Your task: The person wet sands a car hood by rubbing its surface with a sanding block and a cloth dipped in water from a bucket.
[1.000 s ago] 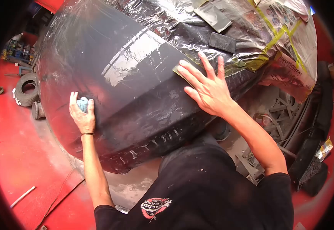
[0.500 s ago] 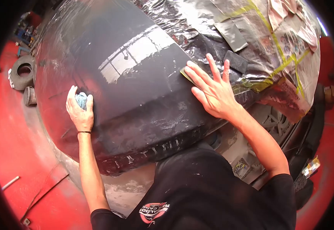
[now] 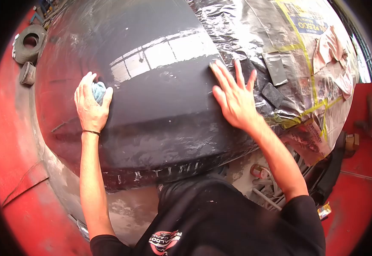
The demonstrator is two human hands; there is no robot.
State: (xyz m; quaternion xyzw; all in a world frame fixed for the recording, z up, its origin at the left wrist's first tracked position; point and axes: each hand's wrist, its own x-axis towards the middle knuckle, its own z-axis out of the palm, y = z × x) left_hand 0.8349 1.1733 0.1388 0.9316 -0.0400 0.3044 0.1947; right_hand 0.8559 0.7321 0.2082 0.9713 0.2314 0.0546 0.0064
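Observation:
A wet, dark car hood (image 3: pixel 160 91) fills the middle of the view and reflects a bright window. On its left part, my left hand (image 3: pixel 92 100) is wrapped round a blue cloth (image 3: pixel 99 92). My right hand (image 3: pixel 235 96) lies with its fingers spread near the hood's right edge. Only a sliver of a thin sheet shows at its fingertips, and the rest is hidden under the hand. Beside that hand, a dark block (image 3: pixel 272 94) and a grey sheet (image 3: pixel 275 68) rest on the plastic and paper covering (image 3: pixel 297 49).
A pink cloth (image 3: pixel 330 50) lies on the covering at the right. A tyre (image 3: pixel 29 44) stands on the red floor (image 3: pixel 8 141) at the far left. Metal parts (image 3: pixel 265 194) and a small box (image 3: pixel 352 141) are at the lower right.
The view has shifted over the hood. My left hand has moved up the hood with the blue cloth. My right hand has moved slightly up along the hood's right edge.

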